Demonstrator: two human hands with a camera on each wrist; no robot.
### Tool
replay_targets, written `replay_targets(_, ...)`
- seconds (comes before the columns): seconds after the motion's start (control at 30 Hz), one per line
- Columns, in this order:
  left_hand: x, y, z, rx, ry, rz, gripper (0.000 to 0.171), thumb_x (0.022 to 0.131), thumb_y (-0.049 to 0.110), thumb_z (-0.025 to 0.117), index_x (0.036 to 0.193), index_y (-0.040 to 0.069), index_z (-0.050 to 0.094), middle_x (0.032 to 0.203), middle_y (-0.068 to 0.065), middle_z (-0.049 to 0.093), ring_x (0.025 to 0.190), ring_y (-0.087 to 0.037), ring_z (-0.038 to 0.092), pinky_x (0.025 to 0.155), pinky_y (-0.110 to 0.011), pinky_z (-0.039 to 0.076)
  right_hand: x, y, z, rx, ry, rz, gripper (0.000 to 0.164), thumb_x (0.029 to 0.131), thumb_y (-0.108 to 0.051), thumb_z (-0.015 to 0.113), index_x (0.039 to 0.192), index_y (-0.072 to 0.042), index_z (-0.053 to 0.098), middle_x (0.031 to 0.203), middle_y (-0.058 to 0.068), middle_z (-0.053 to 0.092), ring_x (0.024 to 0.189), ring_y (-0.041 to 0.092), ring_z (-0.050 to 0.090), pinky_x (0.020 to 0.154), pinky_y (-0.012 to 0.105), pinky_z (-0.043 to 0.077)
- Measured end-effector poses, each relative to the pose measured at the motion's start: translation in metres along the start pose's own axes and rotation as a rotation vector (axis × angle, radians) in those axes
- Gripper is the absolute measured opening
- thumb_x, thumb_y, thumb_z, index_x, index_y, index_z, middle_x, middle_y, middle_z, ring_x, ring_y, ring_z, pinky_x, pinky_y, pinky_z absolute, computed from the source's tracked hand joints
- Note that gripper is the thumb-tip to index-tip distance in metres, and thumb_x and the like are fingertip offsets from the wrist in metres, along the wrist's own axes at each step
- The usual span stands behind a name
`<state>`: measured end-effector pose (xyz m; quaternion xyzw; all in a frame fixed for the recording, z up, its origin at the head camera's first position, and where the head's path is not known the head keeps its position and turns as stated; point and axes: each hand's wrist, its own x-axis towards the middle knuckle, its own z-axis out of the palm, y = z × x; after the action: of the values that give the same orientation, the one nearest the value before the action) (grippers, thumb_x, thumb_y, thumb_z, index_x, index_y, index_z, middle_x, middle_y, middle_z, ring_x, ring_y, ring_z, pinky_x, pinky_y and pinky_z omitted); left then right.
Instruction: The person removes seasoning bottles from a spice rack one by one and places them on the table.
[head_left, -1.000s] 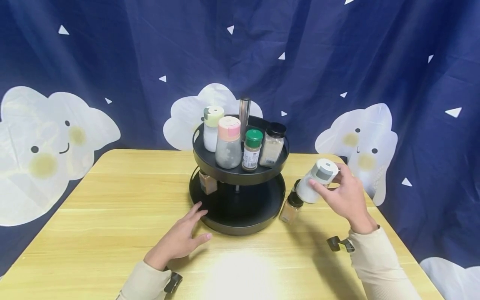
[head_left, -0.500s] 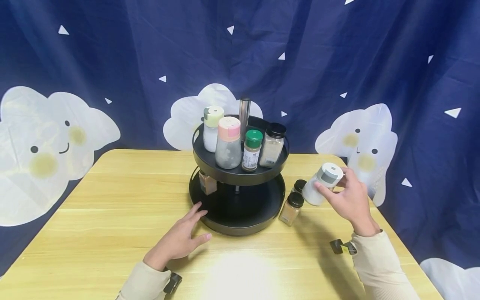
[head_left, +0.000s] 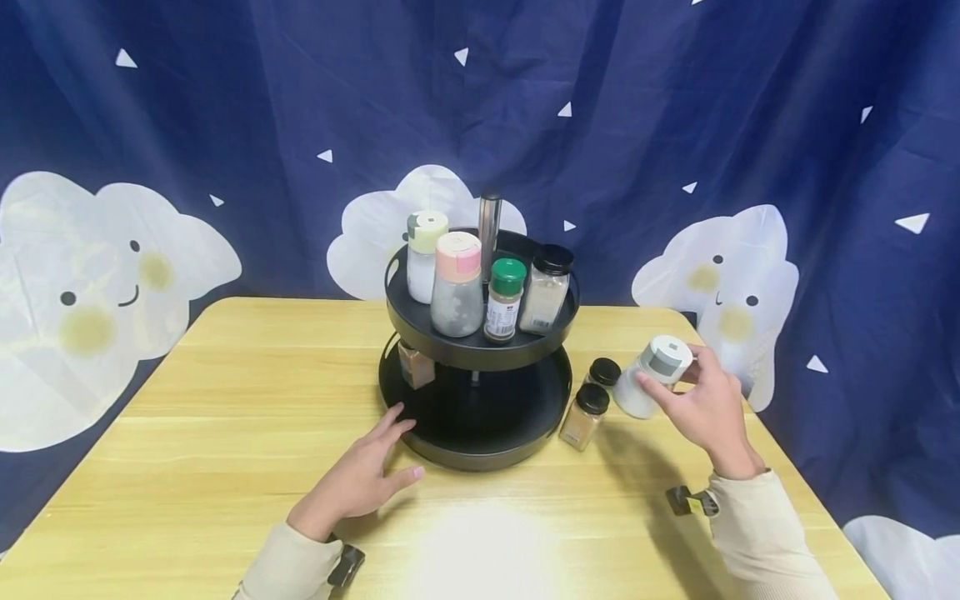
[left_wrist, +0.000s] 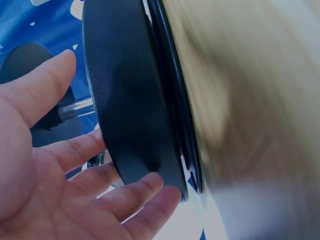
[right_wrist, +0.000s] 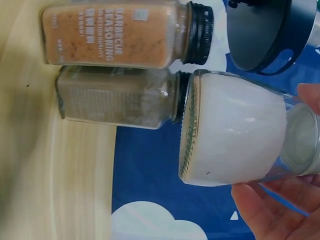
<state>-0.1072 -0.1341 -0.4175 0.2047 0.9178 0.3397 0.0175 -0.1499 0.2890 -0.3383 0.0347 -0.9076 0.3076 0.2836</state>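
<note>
My right hand (head_left: pixel 701 408) grips a glass seasoning jar (head_left: pixel 637 393) of white contents around its grey-and-white lid. In the right wrist view the jar's base (right_wrist: pixel 187 130) hangs off the tabletop, tilted in the head view. Next to it two black-capped spice jars stand on the table: a barbecue seasoning jar (head_left: pixel 581 423) in front and a brownish jar (head_left: pixel 602 372) behind. My left hand (head_left: pixel 360 475) is spread at the lower tier of a black two-tier rack (head_left: pixel 472 458), its fingertips touching the tier's outer wall (left_wrist: pixel 132 100).
The upper tier (head_left: pixel 480 357) bears a yellow-lidded jar (head_left: pixel 422 267), a pink-lidded jar (head_left: pixel 457 292), a green-capped bottle (head_left: pixel 502 312) and a black-capped jar (head_left: pixel 545 296). A brown spice jar (head_left: pixel 416 367) stands on the lower tier. A blue curtain (head_left: pixel 480 100) hangs behind the table.
My right hand has moved right and slightly down in the head view, taking the white-filled jar away from the two spice jars. The left hand has stayed in place.
</note>
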Motion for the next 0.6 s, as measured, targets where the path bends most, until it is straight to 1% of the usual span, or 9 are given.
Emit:
replay_targets(0.1,0.0,0.0,0.0,0.002,-0.001,-0.002,0.066,0.088,0.032,0.066,0.139,0.0,0.04,0.154,-0.025,0.02,0.129,-0.047,0.036,0.102,-0.065,0.035,-0.001,0.005,0.003,0.001,-0.005,0.012,0.059,0.072,-0.03,0.082,0.115,0.002,0.054,0.091,0.025,0.071,0.078,0.033,0.067,0.059,0.024,0.053)
replay_targets(0.2,0.0,0.0,0.0,0.002,-0.002,-0.003,0.066,0.088,0.032,0.066,0.139,0.0,0.039,0.154,-0.025,0.02,0.129,-0.048,0.036,0.102,-0.065,0.035,-0.003,0.01,0.007,0.011,-0.027,0.034,0.061,0.074,-0.031,0.081,0.117,0.003,0.053,0.094,0.027,0.07,0.081,0.037,0.067,0.065,0.038,0.051)
replay_targets(0.23,0.0,0.0,0.0,0.002,-0.001,-0.004,0.066,0.088,0.032,0.066,0.139,0.0,0.04,0.154,-0.025,0.02,0.129,-0.048,0.036,0.102,-0.065,0.035,-0.003,0.011,0.008,0.017,-0.036,0.041,0.062,0.074,-0.031,0.08,0.117,0.003,0.052,0.094,0.028,0.069,0.082,0.038,0.066,0.066,0.04,0.049)
replay_targets(0.33,-0.001,0.001,0.0,0.004,0.001,-0.005,0.065,0.088,0.031,0.067,0.139,0.0,0.04,0.154,-0.025,0.021,0.129,-0.048,0.036,0.102,-0.065,0.035,-0.005,0.015,0.011,0.028,-0.054,0.049,0.062,0.075,-0.032,0.08,0.118,0.003,0.051,0.095,0.029,0.069,0.082,0.04,0.066,0.067,0.044,0.047)
replay_targets(0.47,-0.001,0.0,0.0,0.004,0.004,-0.007,0.065,0.088,0.031,0.067,0.139,0.0,0.04,0.154,-0.024,0.021,0.129,-0.047,0.036,0.102,-0.064,0.035,-0.007,0.02,0.016,0.025,-0.058,0.046,0.062,0.074,-0.031,0.081,0.117,0.003,0.052,0.095,0.029,0.069,0.082,0.04,0.066,0.068,0.046,0.047)
replay_targets(0.6,-0.001,0.001,0.0,0.004,0.005,-0.005,0.065,0.088,0.03,0.067,0.139,0.0,0.04,0.154,-0.024,0.021,0.129,-0.047,0.036,0.102,-0.064,0.035,-0.01,0.023,0.02,0.014,-0.069,0.057,0.064,0.073,-0.031,0.081,0.117,0.005,0.052,0.097,0.032,0.068,0.083,0.042,0.066,0.071,0.052,0.047)
